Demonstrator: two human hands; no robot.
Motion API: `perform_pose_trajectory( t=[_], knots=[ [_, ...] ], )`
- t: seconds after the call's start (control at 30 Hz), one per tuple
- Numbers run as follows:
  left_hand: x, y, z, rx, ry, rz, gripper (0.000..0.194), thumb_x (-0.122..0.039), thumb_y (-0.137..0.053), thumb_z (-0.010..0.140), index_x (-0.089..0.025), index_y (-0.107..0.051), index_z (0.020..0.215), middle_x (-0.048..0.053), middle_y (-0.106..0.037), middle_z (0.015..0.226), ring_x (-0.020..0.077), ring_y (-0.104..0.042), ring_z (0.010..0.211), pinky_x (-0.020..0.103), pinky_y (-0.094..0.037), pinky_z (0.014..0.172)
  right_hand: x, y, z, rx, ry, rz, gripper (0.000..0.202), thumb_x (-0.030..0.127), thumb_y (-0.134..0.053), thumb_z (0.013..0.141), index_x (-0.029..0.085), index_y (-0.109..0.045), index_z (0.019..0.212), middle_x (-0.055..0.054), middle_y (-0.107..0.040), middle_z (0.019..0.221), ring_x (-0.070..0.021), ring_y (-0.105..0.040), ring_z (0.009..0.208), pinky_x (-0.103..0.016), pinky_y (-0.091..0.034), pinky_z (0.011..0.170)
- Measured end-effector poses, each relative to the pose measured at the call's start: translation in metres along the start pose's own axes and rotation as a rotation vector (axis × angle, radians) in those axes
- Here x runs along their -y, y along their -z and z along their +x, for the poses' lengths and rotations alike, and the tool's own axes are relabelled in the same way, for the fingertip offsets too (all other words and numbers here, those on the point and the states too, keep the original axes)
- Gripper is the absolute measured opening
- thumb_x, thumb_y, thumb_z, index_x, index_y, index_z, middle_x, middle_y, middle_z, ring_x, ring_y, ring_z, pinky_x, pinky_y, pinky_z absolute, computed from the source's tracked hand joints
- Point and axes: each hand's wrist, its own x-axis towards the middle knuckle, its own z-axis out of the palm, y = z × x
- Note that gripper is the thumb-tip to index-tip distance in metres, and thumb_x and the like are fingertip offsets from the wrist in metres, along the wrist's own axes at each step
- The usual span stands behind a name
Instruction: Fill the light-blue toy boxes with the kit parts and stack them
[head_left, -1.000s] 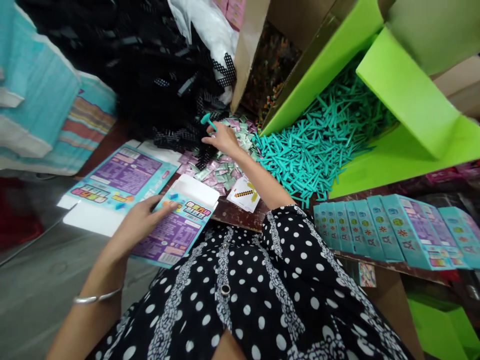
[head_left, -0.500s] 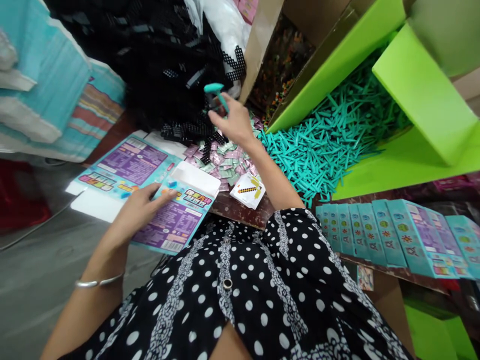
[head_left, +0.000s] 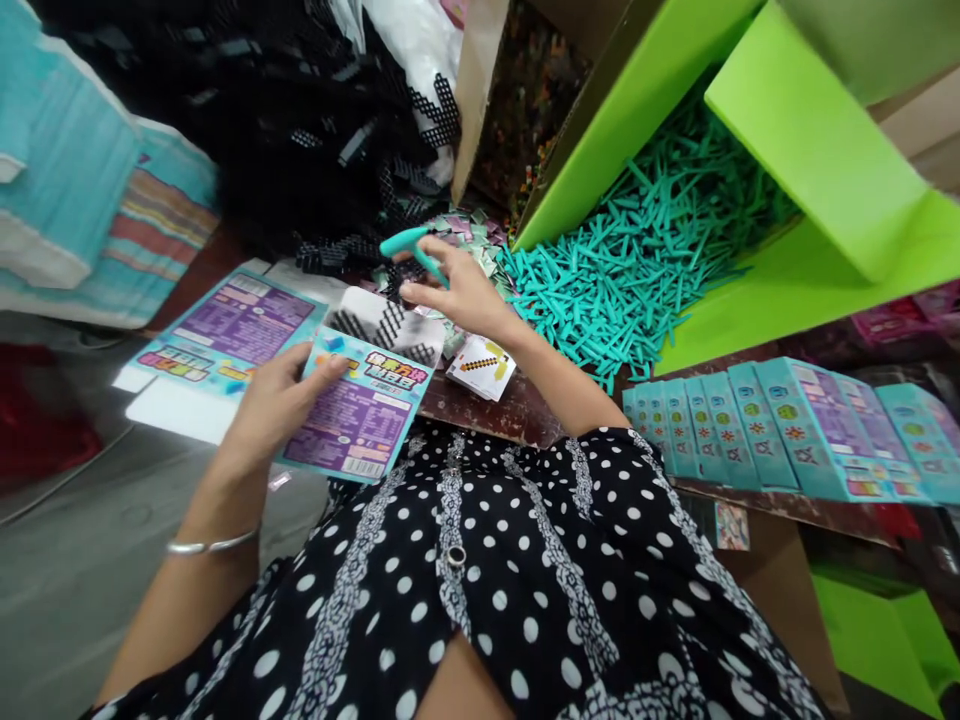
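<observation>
My left hand point(head_left: 281, 400) grips a teal and purple printed carton point(head_left: 360, 420), thumb on its front panel. The carton's far end is open, and black perforated grid pieces point(head_left: 390, 325) show at the opening. Just beyond it, my right hand point(head_left: 461, 285) pinches turquoise plastic point(head_left: 405, 241) between thumb and fingers; whether it is one piece or two I cannot tell. A similar printed carton point(head_left: 247, 325) lies partly under my left hand. Below my right wrist sits a stack of white cards point(head_left: 480, 368) with a pickaxe picture.
Thin turquoise sticks point(head_left: 615, 265) spill from a lime-green box point(head_left: 825, 150) at right. Teal cartons point(head_left: 720, 425) stand in a row. Black grid pieces point(head_left: 300, 140) heap at the back, near small pink and green packets point(head_left: 480, 240). Stacked teal cartons point(head_left: 75, 190) fill the left.
My right hand has come nearer with the turquoise plastic, down toward the carton. The carton's opening now shows black grid pieces where the white flap was plain. The view has shifted slightly.
</observation>
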Motion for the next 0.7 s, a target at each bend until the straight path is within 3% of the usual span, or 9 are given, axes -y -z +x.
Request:
perform_pose_trajectory(
  t=[0.1,0.17,0.27,0.37,0.47,0.53,0.6,0.7],
  knots=[
    [-0.006,-0.001,0.0,-0.027,-0.006,0.002,0.052,-0.068,-0.07,0.091,-0.02,-0.055,0.079,-0.001,-0.051,0.077,0.015,-0.044,0.073,0.031,-0.031,0.069,0.009,0.001,-0.003,0.236,0.04,-0.059,0.031,0.042,-0.062,0.113,0.015,-0.075,0.12,-0.004,-0.077,0.108,-0.0171,-0.066,0.1,-0.03,-0.051,0.095],
    [-0.011,-0.002,0.002,-0.03,-0.035,0.026,0.05,-0.066,-0.071,0.091,-0.02,-0.057,0.079,0.0,-0.052,0.078,0.0154,-0.044,0.075,0.032,-0.031,0.071,0.014,0.007,-0.004,0.243,0.064,-0.116,0.031,0.041,-0.06,0.115,0.015,-0.075,0.119,-0.003,-0.075,0.105,-0.0157,-0.064,0.098,-0.028,-0.047,0.093],
    [-0.015,-0.003,0.004,-0.015,-0.053,0.045,0.048,-0.064,-0.071,0.092,-0.019,-0.06,0.08,0.001,-0.053,0.078,0.0163,-0.043,0.076,0.033,-0.031,0.073,0.024,0.019,-0.003,0.152,0.068,-0.231,0.021,0.031,-0.06,0.114,0.014,-0.073,0.112,-0.003,-0.073,0.106,-0.0153,-0.062,0.1,-0.027,-0.042,0.091],
    [-0.014,-0.005,0.005,-0.012,-0.057,0.012,0.048,-0.066,-0.072,0.091,-0.019,-0.063,0.081,0.001,-0.052,0.076,0.0168,-0.043,0.074,0.032,-0.031,0.071,0.033,0.021,0.0,0.298,0.005,-0.277,0.018,0.022,-0.058,0.113,0.014,-0.07,0.101,0.0,-0.069,0.088,-0.0128,-0.059,0.084,-0.026,-0.039,0.084],
    [-0.013,-0.008,0.005,-0.021,-0.064,-0.062,0.048,-0.065,-0.074,0.089,-0.017,-0.068,0.089,0.003,-0.061,0.083,0.0182,-0.049,0.078,0.032,-0.036,0.072,0.04,0.007,0.005,0.468,-0.042,-0.275,0.019,0.018,-0.059,0.112,0.015,-0.069,0.097,0.003,-0.066,0.074,-0.0113,-0.056,0.073,-0.026,-0.037,0.078],
    [-0.013,-0.009,0.005,-0.031,-0.041,-0.111,0.051,-0.066,-0.075,0.089,-0.016,-0.072,0.098,0.005,-0.066,0.089,0.0191,-0.053,0.08,0.032,-0.04,0.073,0.041,-0.004,0.01,0.531,-0.002,-0.29,0.027,0.02,-0.058,0.113,0.014,-0.071,0.091,0.002,-0.069,0.077,-0.0118,-0.058,0.074,-0.026,-0.038,0.077],
    [-0.012,-0.009,0.005,-0.044,-0.006,-0.138,0.055,-0.069,-0.076,0.086,-0.016,-0.073,0.103,0.005,-0.069,0.091,0.0197,-0.056,0.08,0.032,-0.042,0.072,0.037,-0.012,0.018,0.554,0.077,-0.267,0.029,0.023,-0.057,0.115,0.013,-0.078,0.099,-0.003,-0.078,0.094,-0.0135,-0.065,0.085,-0.025,-0.042,0.082],
    [-0.007,-0.009,0.006,-0.046,0.019,-0.134,0.058,-0.074,-0.075,0.083,-0.018,-0.073,0.099,0.004,-0.067,0.086,0.0201,-0.056,0.077,0.031,-0.041,0.068,0.023,-0.006,0.035,0.417,0.138,-0.238,0.028,0.023,-0.056,0.117,0.011,-0.08,0.127,-0.008,-0.082,0.128,-0.0165,-0.073,0.115,-0.024,-0.047,0.101]
  ],
)
